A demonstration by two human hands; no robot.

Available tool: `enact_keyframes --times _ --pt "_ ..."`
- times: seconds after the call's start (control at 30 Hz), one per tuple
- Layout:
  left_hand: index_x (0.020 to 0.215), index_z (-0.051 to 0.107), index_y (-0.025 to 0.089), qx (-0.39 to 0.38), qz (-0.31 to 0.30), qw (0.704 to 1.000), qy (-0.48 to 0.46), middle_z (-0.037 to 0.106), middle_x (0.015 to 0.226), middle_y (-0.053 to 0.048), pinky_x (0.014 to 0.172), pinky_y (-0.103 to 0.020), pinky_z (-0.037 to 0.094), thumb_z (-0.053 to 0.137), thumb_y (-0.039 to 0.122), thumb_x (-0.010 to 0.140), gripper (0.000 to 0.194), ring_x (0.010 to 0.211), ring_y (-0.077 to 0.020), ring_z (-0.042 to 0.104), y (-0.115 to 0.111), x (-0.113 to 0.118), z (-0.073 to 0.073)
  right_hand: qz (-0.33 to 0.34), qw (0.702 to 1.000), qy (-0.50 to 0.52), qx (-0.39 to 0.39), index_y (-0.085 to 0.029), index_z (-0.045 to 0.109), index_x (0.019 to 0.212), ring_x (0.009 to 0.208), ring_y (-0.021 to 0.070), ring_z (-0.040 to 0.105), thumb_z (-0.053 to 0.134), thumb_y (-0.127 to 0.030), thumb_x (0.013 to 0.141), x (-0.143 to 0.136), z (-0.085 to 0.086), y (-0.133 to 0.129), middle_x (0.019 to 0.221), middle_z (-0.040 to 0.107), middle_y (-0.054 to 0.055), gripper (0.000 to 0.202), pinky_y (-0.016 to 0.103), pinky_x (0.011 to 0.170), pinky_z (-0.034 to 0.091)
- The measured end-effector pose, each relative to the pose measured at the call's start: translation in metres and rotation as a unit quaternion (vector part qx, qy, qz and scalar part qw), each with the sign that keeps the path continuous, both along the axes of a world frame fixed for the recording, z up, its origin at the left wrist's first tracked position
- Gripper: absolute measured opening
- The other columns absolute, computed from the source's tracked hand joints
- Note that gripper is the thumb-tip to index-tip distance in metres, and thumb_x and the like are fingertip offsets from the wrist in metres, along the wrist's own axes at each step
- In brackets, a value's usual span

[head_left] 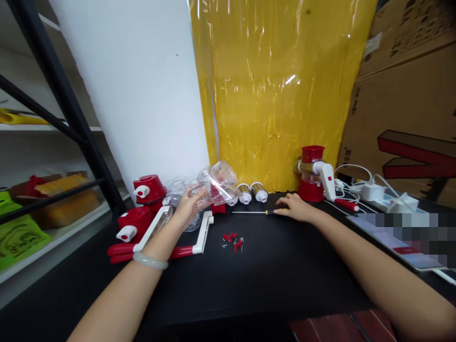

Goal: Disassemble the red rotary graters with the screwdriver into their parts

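My left hand (192,202) is closed around a clear plastic housing (223,183), held tilted above the back of the black table. My right hand (294,207) has its fingers on the black and yellow handle of a screwdriver (249,212), whose thin shaft points left along the tabletop. Small red plastic parts (238,245) and several screws (224,245) lie in front, between my arms. Behind the screwdriver rest white-ended metal drums (259,191). White crank arms with red handles (181,251) lie beside and partly under my left forearm.
Red bases with white knobs (137,223) stand at the left near more clear parts. An assembled red and white rotary grater (313,175) stands back right. Beyond it are a power strip with cables (402,203) and a tablet-like device (395,242). Shelves (53,128) flank the left side.
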State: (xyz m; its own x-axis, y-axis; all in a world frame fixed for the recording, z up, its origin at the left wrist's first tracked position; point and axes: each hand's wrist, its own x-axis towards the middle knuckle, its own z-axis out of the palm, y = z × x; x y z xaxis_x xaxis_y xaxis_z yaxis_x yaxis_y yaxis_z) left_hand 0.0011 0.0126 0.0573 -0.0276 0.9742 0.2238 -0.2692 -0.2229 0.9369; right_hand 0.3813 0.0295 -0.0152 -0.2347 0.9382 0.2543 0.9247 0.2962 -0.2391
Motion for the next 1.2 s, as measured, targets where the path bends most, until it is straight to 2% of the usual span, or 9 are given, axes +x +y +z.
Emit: enact_keyframes --times 0.17,0.33,0.4,0.47,0.53,0.63,0.7,0.97,1.2 --pt "0.106 0.058 0.018 -0.034 -0.078 0.996 -0.007 0.071 0.086 -0.006 0.072 -0.038 0.060 0.079 0.047 0.068 0.052 0.082 -0.0234 0.072 -0.002 -0.004 -0.007 0.009 1.000 -0.006 -0.010 -0.023 0.068 0.095 0.099 0.0277 0.055 0.067 -0.048 0.078 0.002 -0.014 0.004 0.103 0.063 0.012 0.030 0.038 0.085 0.045" --pt "0.104 0.053 0.020 -0.022 -0.059 0.998 0.010 0.072 0.085 -0.005 0.069 -0.034 0.059 0.083 0.044 0.063 0.056 0.076 -0.0224 0.073 -0.005 -0.013 -0.014 0.085 0.973 0.211 -0.043 -0.019 0.063 0.086 0.071 0.0182 0.062 0.068 -0.049 0.077 0.019 -0.007 0.000 0.080 0.067 0.003 0.032 0.032 0.070 0.048" --pt "0.106 0.051 0.022 -0.007 -0.029 0.999 0.022 0.072 0.086 -0.003 0.067 -0.032 0.059 0.087 0.039 0.060 0.061 0.074 -0.0206 0.072 -0.005 -0.012 -0.016 0.069 0.941 0.327 -0.048 -0.018 0.065 0.085 0.058 0.0154 0.060 0.070 -0.053 0.074 0.030 0.000 -0.003 0.069 0.065 0.001 0.038 0.029 0.060 0.047" --pt "0.108 0.050 0.022 0.006 0.002 0.999 0.040 0.071 0.087 -0.002 0.064 -0.029 0.058 0.088 0.037 0.058 0.064 0.074 -0.0193 0.072 -0.005 -0.009 -0.018 0.023 0.900 0.435 -0.001 -0.016 0.065 0.080 0.047 0.0123 0.054 0.072 -0.054 0.072 0.038 0.007 -0.004 0.060 0.062 0.000 0.039 0.026 0.050 0.043" --pt "0.108 0.051 0.023 0.018 0.036 0.997 0.060 0.069 0.089 -0.002 0.060 -0.026 0.057 0.088 0.037 0.058 0.064 0.075 -0.0181 0.071 -0.004 -0.005 -0.020 -0.001 0.832 0.551 0.067 -0.017 0.063 0.070 0.040 0.0093 0.046 0.074 -0.053 0.070 0.043 0.014 -0.006 0.051 0.056 -0.002 0.037 0.022 0.040 0.035" --pt "0.107 0.053 0.022 0.034 0.082 0.992 0.089 0.065 0.092 -0.003 0.059 -0.026 0.057 0.088 0.039 0.058 0.063 0.076 -0.0174 0.070 -0.003 0.001 -0.024 0.028 0.719 0.687 0.105 -0.019 0.057 0.063 0.036 0.0062 0.038 0.077 -0.046 0.067 0.044 0.023 -0.007 0.047 0.049 -0.005 0.034 0.021 0.035 0.029" --pt "0.106 0.054 0.021 0.047 0.101 0.988 0.104 0.064 0.094 -0.004 0.059 -0.027 0.058 0.088 0.039 0.057 0.063 0.076 -0.0175 0.069 -0.003 0.003 -0.025 0.048 0.688 0.718 0.094 -0.020 0.056 0.064 0.035 0.0048 0.035 0.076 -0.042 0.068 0.043 0.026 -0.008 0.049 0.049 -0.005 0.030 0.020 0.036 0.030" --pt "0.106 0.054 0.021 0.048 0.106 0.986 0.122 0.064 0.093 -0.003 0.057 -0.027 0.058 0.089 0.040 0.055 0.065 0.072 -0.0159 0.068 -0.010 0.011 -0.027 0.055 0.672 0.736 0.062 -0.020 0.054 0.066 0.035 0.0037 0.033 0.069 -0.033 0.076 0.034 0.028 -0.013 0.051 0.047 -0.006 0.022 0.020 0.038 0.030" --pt "0.109 0.051 0.022 0.071 0.072 0.987 0.126 0.065 0.100 -0.006 0.059 -0.030 0.060 0.087 0.040 0.058 0.065 0.075 -0.0179 0.069 -0.008 0.013 -0.037 0.068 0.690 0.717 0.068 -0.020 0.056 0.067 0.036 0.0039 0.032 0.068 -0.034 0.077 0.028 0.030 -0.017 0.052 0.047 -0.005 0.021 0.021 0.038 0.030"
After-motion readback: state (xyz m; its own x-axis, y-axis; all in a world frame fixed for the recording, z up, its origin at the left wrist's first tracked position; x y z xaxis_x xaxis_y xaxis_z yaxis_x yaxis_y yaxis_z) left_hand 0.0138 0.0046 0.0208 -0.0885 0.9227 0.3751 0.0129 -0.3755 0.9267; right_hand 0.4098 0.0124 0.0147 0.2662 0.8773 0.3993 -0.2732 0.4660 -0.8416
